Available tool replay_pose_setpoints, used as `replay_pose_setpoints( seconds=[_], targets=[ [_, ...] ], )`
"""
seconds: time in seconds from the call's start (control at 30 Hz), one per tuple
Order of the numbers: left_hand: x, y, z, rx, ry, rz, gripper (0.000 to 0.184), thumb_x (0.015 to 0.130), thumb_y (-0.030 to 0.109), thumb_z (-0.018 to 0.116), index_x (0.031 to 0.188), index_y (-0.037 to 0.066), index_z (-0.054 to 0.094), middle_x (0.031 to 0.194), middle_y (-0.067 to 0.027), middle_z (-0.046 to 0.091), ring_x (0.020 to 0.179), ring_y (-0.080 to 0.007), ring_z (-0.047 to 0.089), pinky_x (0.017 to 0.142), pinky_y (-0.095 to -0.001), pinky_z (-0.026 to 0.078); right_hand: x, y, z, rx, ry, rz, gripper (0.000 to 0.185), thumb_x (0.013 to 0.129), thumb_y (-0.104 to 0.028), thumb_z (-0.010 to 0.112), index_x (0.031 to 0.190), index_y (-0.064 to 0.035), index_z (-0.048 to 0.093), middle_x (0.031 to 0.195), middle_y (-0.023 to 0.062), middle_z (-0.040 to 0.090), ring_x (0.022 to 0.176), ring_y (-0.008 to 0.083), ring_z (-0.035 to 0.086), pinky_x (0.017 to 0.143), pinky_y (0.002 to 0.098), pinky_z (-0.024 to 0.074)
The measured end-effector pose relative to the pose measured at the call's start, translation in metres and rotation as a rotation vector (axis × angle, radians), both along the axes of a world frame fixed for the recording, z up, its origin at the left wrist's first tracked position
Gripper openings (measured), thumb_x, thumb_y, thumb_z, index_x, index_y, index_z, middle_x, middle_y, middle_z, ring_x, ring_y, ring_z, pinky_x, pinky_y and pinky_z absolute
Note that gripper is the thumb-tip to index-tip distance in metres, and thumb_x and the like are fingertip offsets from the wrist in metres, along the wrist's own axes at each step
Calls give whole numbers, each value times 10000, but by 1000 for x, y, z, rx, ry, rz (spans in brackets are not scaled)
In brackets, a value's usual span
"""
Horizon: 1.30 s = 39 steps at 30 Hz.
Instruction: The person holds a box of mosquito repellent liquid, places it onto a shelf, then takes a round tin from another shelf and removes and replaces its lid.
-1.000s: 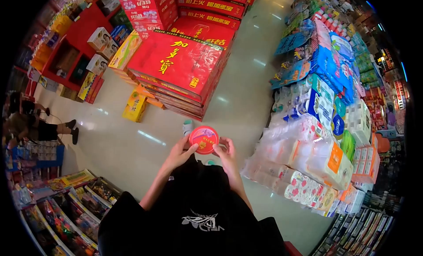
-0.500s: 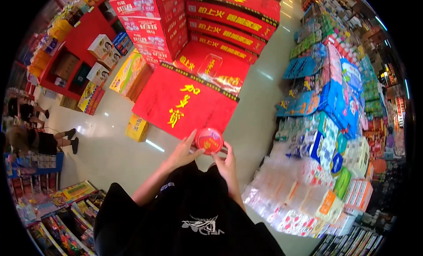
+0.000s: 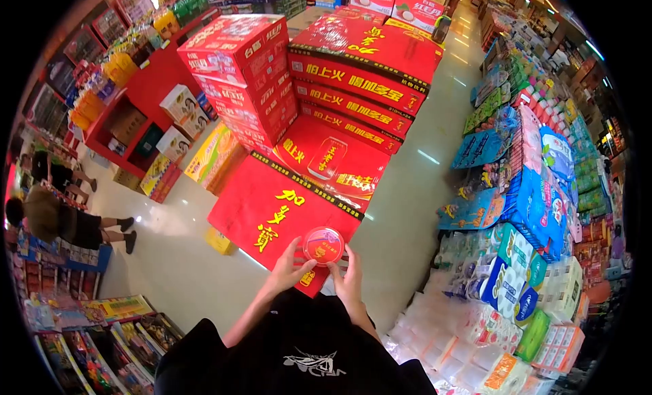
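A round red tub (image 3: 324, 247) with a clear rim and yellow and purple print on top is held between my two hands. On its left side, my left hand (image 3: 288, 269) has its thumb at the near edge and its fingers around the side. My right hand (image 3: 348, 278) grips the right side, thumb near the front. Just beyond the tub lies a large red carton (image 3: 255, 208) with yellow characters, its near corner partly hidden behind the tub. Whether the tub touches the carton, I cannot tell.
Stacked red drink cartons (image 3: 360, 79) and pinkish-red boxes (image 3: 238, 76) rise ahead. Packs of tissue paper (image 3: 468, 347) and other goods line the right side. A person (image 3: 71, 218) stands at the left near shelves. Shiny floor (image 3: 170, 239) runs between the displays.
The view has tilted upward, bringing in more of the far store, and the cartons appear lower. Both hands keep hold of the tub, which also appears lower in view.
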State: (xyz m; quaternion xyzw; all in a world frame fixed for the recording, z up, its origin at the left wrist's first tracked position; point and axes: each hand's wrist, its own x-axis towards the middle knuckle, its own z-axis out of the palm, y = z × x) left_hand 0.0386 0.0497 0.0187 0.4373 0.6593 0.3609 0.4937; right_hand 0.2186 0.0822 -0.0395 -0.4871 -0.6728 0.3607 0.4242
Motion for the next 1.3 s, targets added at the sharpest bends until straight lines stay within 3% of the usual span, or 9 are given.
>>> replay_pose_setpoints(
  seconds=[0.23,0.37,0.47,0.67,0.73,0.83,0.97,1.0,1.3],
  targets=[
    [6,37,-14,62,76,-49,772,895,248,657,1443,-28,188,1304,-232,484,1009,-253,638,818,-316,511,8,38,-8,-49,52,2,610,869,-246,687,1363,-33,398,1293,152,498,1113,244,544,754,311,522],
    [12,44,-30,110,-117,37,785,898,294,647,1437,-42,185,1332,-237,471,1066,-285,622,834,-347,516,10,50,-5,-134,57,12,611,882,-276,658,1351,3,382,1355,225,449,1263,371,437,1050,429,351],
    [14,48,-27,126,-174,54,768,906,276,640,1444,-25,181,1344,-230,451,1087,-283,604,821,-336,515,8,60,-21,42,41,-30,615,870,-256,684,1376,-61,394,1327,150,480,1114,242,542,754,313,530],
    [9,58,-22,117,-386,36,757,928,195,606,1467,20,104,1418,-215,321,1150,-305,545,755,-355,568,7,75,-28,86,41,-56,616,865,-263,692,1371,-65,401,1356,145,464,1094,233,552,756,314,518],
    [5,62,-28,122,-410,9,755,930,178,599,1472,36,93,1408,-209,334,1135,-306,558,738,-351,571,9,77,-13,-78,115,-4,603,880,-295,658,1345,-9,403,1382,248,412,1283,393,410,1057,446,339],
    [3,66,-39,155,-478,-5,732,938,131,570,1477,58,81,1422,-186,312,1125,-298,569,712,-337,575,10,85,-20,-95,98,-27,598,866,-287,677,1329,-7,423,1360,227,450,1267,368,440,1052,428,353],
    [-4,64,-42,185,-519,-37,737,930,113,568,1475,49,75,1435,-196,284,1127,-309,568,652,-311,584,14,89,-13,-131,102,-8,604,852,-255,702,1345,-37,429,1311,170,504,1137,267,522,905,360,450],
    [-5,64,-39,186,-518,-62,740,928,112,571,1474,47,75,1434,-200,283,1127,-312,567,638,-307,586,14,90,-15,-91,85,-9,612,856,-243,703,1364,-55,419,1283,132,527,1021,201,577,773,309,525],
    [-6,66,-41,177,-415,-114,755,916,136,584,1477,55,85,1434,-207,283,1098,-311,581,569,-299,586,22,98,2,-231,98,144,725,865,-246,677,1452,-51,298,1340,169,480,1061,230,555,796,307,485]
  ],
)
